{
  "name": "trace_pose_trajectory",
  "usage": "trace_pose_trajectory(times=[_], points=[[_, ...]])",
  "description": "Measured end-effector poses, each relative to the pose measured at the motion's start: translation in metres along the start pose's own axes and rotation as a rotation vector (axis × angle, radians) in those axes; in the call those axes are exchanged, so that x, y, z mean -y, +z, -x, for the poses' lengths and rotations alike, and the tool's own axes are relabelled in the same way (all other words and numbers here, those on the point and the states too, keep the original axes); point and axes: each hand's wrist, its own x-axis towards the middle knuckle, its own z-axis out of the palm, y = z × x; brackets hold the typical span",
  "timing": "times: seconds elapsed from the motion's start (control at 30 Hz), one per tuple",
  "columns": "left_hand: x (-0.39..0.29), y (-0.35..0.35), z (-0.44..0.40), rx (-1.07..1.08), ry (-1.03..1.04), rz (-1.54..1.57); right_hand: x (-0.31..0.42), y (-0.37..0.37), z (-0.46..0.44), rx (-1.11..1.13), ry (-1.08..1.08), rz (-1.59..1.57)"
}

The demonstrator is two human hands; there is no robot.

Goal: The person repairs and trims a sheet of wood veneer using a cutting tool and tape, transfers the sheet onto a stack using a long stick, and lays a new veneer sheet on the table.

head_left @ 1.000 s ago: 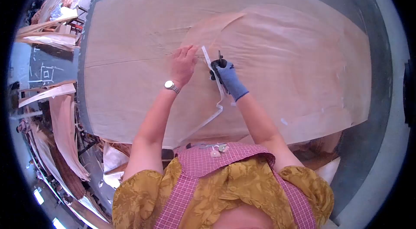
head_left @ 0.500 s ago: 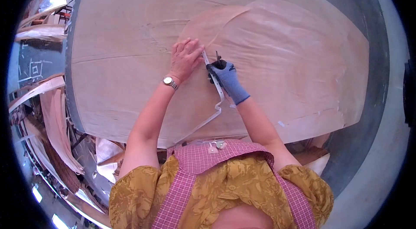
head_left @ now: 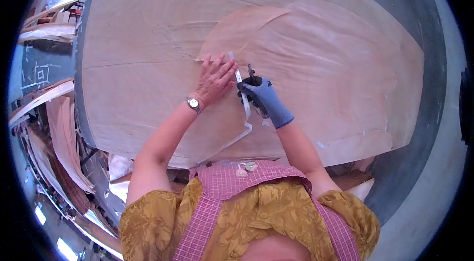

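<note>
A large thin sheet of wood veneer spreads across the view, with a lighter, wrinkled piece overlapping on it. My bare left hand lies flat on the veneer, fingers spread, its fingertips beside the upper end of a white tape strip. The strip runs down with a kink toward the apron. My gloved right hand is closed around a dark tool whose tip points up; the strip passes by its fingers. The tool's lower part is hidden by the glove.
Long offcuts of veneer are heaped at the left beside the sheet. A grey surface borders the sheet on the right. Small white scraps lie on the veneer near the front edge.
My left hand has slid a little down and right, now next to the strip's upper end. My right hand has moved slightly down and right with the tool.
</note>
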Motion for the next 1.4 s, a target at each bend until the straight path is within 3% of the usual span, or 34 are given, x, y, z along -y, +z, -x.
trace_pose_trajectory(times=[0.1,0.13,0.23,0.33,0.43,0.53,0.63,0.67,0.73,0.87,0.93,1.03,1.07,1.1,1.17,1.2,1.3,1.33,1.4], points=[[0.003,0.008,0.002,-0.007,0.021,-0.005,-0.001,-0.013,-0.001,-0.36,-0.483,0.931],[0.005,0.011,0.003,-0.01,0.03,-0.012,0.013,-0.017,0.005,-0.364,-0.444,1.02],[0.005,0.003,0.0,0.001,0.036,0.017,0.055,-0.034,0.01,-0.206,-0.275,0.711],[0.001,-0.004,-0.005,-0.01,0.012,0.067,0.094,-0.039,0.01,0.076,-0.231,-0.041],[0.005,-0.016,-0.019,0.03,-0.145,0.378,0.109,-0.02,-0.034,0.05,-0.277,-0.139],[0.036,0.01,-0.029,-0.243,-0.379,0.464,0.119,-0.001,-0.083,0.058,-0.287,0.102],[0.051,-0.014,-0.067,-0.396,-0.392,0.174,0.107,0.008,-0.13,0.077,-0.263,0.171],[0.057,-0.012,-0.072,-0.328,-0.343,0.08,0.104,0.009,-0.139,0.055,-0.214,0.18],[0.066,-0.003,-0.076,-0.187,-0.25,-0.101,0.079,0.005,-0.172,-0.084,-0.334,0.456],[0.073,0.007,-0.071,-0.205,-0.238,-0.083,0.096,-0.004,-0.139,-0.462,-0.764,1.21],[0.071,0.006,-0.072,-0.225,-0.245,-0.052,0.115,-0.012,-0.126,-0.291,-0.595,0.924],[0.113,0.005,-0.063,-0.236,-0.413,0.455,0.132,0.001,-0.1,0.103,-0.397,0.473],[0.119,0.0,-0.048,-0.468,-0.38,0.213,0.123,0.016,-0.1,0.192,-0.362,0.382],[0.119,0.001,-0.038,-0.573,-0.524,0.337,0.112,0.031,-0.102,0.277,-0.324,0.286],[0.089,-0.035,-0.02,-0.781,-0.805,0.578,0.083,0.066,-0.12,0.207,-0.413,0.474],[0.072,-0.032,-0.006,-0.701,-0.78,0.5,0.091,0.082,-0.116,0.215,-0.27,0.602],[0.028,-0.02,0.022,-0.31,-0.707,0.163,0.087,0.099,-0.113,-0.065,-0.408,1.12],[0.019,-0.018,0.026,-0.158,-0.682,0.04,0.083,0.097,-0.116,-0.107,-0.369,1.137],[0.011,-0.021,0.028,-0.13,-0.604,-0.044,0.075,0.077,-0.098,-0.125,-0.49,1.166]])
